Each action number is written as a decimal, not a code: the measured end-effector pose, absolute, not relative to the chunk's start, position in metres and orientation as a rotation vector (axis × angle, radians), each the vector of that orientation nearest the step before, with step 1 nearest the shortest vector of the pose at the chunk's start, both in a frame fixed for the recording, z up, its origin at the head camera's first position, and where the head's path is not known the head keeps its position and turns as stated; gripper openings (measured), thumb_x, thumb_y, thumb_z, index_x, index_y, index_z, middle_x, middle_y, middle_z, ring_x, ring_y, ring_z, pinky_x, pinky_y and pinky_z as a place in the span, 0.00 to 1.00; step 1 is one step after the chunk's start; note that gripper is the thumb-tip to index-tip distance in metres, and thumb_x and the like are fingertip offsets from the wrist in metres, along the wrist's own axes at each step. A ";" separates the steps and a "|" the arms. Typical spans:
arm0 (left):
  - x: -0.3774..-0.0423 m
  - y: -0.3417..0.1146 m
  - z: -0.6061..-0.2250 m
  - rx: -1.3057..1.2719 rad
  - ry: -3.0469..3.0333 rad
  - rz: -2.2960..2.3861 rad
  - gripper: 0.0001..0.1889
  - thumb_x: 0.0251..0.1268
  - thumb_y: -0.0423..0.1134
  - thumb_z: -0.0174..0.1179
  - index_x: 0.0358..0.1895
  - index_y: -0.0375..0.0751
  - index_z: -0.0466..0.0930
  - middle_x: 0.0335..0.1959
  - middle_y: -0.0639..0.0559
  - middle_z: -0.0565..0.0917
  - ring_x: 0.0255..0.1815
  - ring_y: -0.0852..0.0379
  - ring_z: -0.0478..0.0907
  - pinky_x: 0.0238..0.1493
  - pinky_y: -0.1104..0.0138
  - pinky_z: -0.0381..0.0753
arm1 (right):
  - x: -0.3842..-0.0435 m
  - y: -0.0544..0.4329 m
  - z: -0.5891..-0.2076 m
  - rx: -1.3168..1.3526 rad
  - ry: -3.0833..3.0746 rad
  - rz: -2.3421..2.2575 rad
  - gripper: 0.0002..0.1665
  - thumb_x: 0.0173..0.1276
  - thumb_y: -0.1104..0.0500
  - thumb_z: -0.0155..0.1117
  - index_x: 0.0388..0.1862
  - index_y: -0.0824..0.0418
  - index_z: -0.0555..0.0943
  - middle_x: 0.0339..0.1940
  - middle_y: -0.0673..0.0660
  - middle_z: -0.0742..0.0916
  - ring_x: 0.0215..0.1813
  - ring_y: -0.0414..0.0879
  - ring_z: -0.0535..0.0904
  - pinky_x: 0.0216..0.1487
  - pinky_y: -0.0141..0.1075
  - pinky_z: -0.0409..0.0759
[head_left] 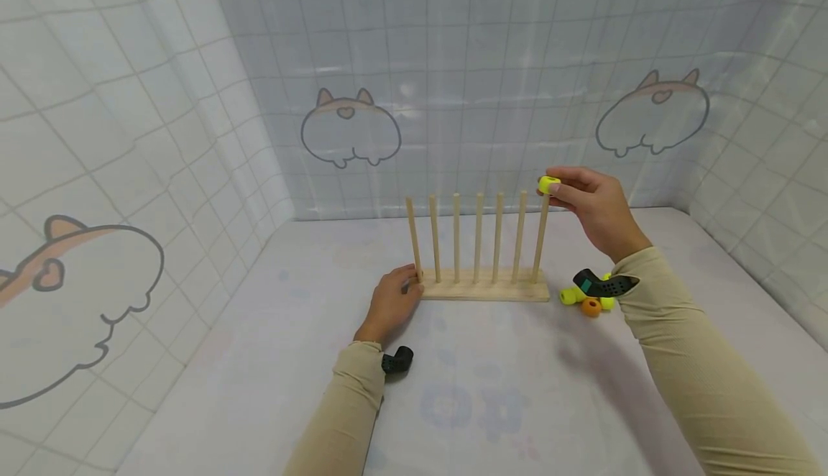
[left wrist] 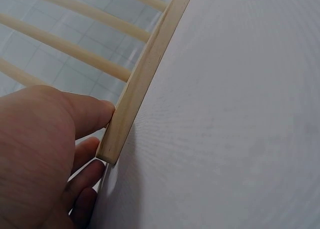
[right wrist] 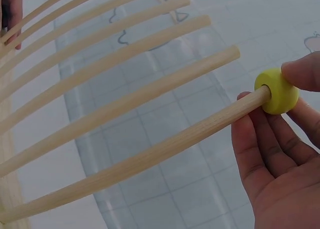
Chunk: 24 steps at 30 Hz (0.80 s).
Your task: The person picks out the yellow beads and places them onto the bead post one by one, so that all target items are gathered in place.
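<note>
A wooden rack (head_left: pixel 481 290) with several upright pegs stands on the white surface. My right hand (head_left: pixel 591 203) pinches a yellow ring (head_left: pixel 549 185) at the top of the rightmost peg (head_left: pixel 540 239). In the right wrist view the yellow ring (right wrist: pixel 276 91) sits on the tip of that peg (right wrist: pixel 150 156), between my thumb and fingers (right wrist: pixel 260 154). My left hand (head_left: pixel 391 303) rests against the rack's left end; in the left wrist view the fingers (left wrist: pixel 87 114) touch the end of the wooden base (left wrist: pixel 135 89).
A small pile of yellow and orange rings (head_left: pixel 585 300) lies right of the rack, under my right wrist. Checked walls (head_left: pixel 453 66) close in the back and both sides.
</note>
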State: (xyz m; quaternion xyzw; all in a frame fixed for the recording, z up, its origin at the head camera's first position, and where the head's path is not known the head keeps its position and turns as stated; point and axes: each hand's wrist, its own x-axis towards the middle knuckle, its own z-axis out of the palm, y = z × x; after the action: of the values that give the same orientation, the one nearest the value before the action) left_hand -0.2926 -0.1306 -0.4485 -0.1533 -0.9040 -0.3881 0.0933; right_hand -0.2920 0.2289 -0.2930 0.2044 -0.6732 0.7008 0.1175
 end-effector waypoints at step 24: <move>-0.293 -0.131 -0.448 -0.474 -2.676 -1.135 0.19 0.70 0.36 0.60 0.60 0.30 0.80 0.67 0.39 0.75 0.70 0.37 0.68 0.71 0.47 0.64 | -0.293 0.228 -0.289 0.534 -2.128 1.905 0.25 0.71 0.58 0.68 0.62 0.68 0.78 0.52 0.58 0.84 0.53 0.50 0.82 0.54 0.30 0.81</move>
State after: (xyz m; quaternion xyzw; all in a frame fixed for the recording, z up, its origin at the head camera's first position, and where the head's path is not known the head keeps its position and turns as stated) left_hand -0.2931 -0.1313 -0.4480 -0.1601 -0.9043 -0.3835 0.0979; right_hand -0.2931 0.2280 -0.2889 0.1827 -0.7272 0.6511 0.1179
